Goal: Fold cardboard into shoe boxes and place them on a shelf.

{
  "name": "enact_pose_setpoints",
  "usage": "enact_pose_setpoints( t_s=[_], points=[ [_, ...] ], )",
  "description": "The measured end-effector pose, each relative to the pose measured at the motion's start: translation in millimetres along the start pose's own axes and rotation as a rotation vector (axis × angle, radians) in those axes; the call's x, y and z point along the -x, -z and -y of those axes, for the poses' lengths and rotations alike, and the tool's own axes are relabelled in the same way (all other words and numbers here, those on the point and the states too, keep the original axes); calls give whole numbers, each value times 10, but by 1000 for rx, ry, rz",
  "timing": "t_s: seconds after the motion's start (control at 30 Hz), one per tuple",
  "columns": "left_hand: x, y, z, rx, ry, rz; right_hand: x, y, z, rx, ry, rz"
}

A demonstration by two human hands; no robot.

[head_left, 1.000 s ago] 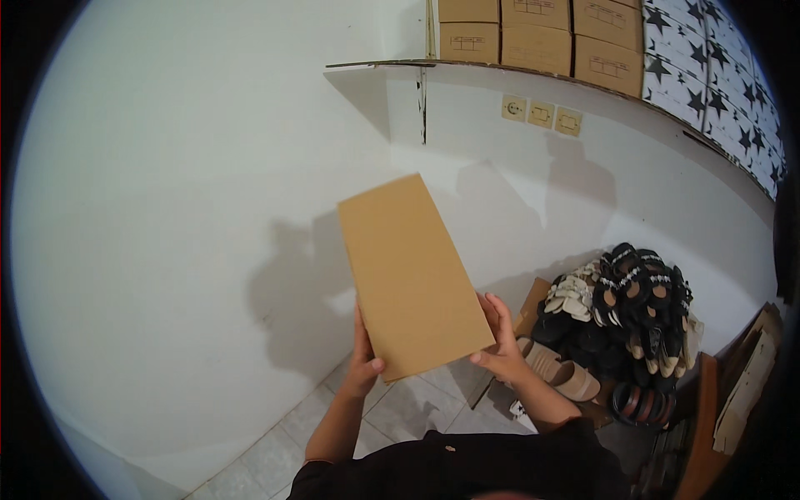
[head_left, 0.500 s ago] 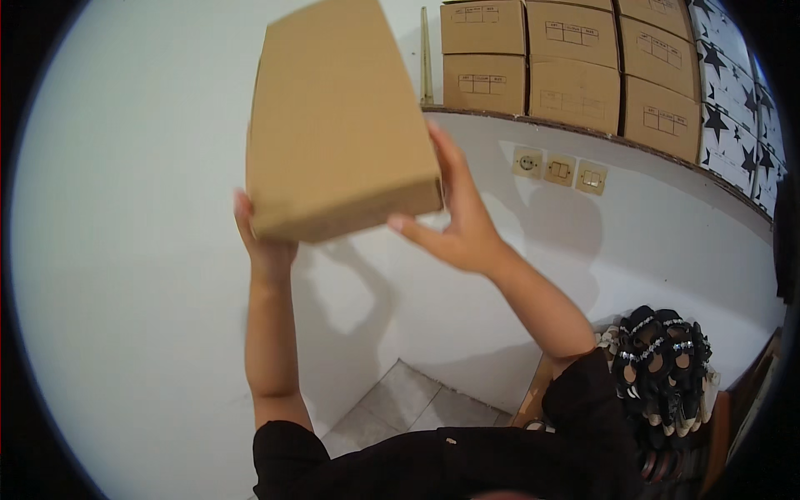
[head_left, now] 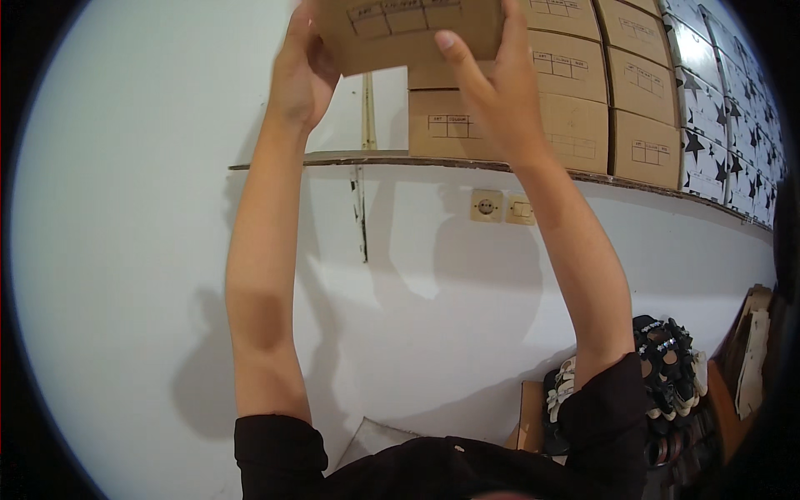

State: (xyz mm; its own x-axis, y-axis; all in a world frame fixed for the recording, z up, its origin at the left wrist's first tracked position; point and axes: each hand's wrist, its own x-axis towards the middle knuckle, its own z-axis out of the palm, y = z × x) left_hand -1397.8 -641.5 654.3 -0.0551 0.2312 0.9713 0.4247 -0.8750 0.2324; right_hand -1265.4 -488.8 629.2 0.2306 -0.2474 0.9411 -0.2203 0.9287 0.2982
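A brown cardboard shoebox (head_left: 400,42) is held up at the top of the view, its printed end toward me and its upper part cut off by the frame. My left hand (head_left: 304,79) grips its left side. On the right side, my right hand (head_left: 504,92) wraps round the box with the thumb lying across the printed end. Behind it, stacked brown shoeboxes (head_left: 646,112) stand on a wall shelf (head_left: 333,157). The held box is in front of the stack's left end; whether it touches the stack cannot be seen.
White boxes with black stars (head_left: 708,158) fill the shelf's right part. Below are a wall socket (head_left: 486,206) and a switch (head_left: 521,210). Black shoes (head_left: 667,358) are piled at lower right, near a brown carton (head_left: 531,417). A metal shelf upright (head_left: 367,108) runs up the wall.
Both hands have raised the shoebox toward the shelf, and its printed end now faces me. My view has turned, so more of the shelf's left end shows.
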Motion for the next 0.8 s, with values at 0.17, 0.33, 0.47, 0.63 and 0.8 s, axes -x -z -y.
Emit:
enact_pose_setpoints(
  t_s=[0.17,0.33,0.47,0.63,0.8],
  points=[
    [-342,-167,404,-238,-243,-75,-259,-21,-203,-387,-133,28],
    [-566,-179,767,-353,-367,-424,-285,35,-483,-467,-227,112],
    [-735,-106,968,-439,-484,-438,-191,101,-474,38,57,239],
    [-673,-139,1237,-1019,-300,-277,-133,43,-595,637,-88,317],
    [-774,18,1448,-1233,60,-152,-107,-109,-687,808,-236,393]
  ],
)
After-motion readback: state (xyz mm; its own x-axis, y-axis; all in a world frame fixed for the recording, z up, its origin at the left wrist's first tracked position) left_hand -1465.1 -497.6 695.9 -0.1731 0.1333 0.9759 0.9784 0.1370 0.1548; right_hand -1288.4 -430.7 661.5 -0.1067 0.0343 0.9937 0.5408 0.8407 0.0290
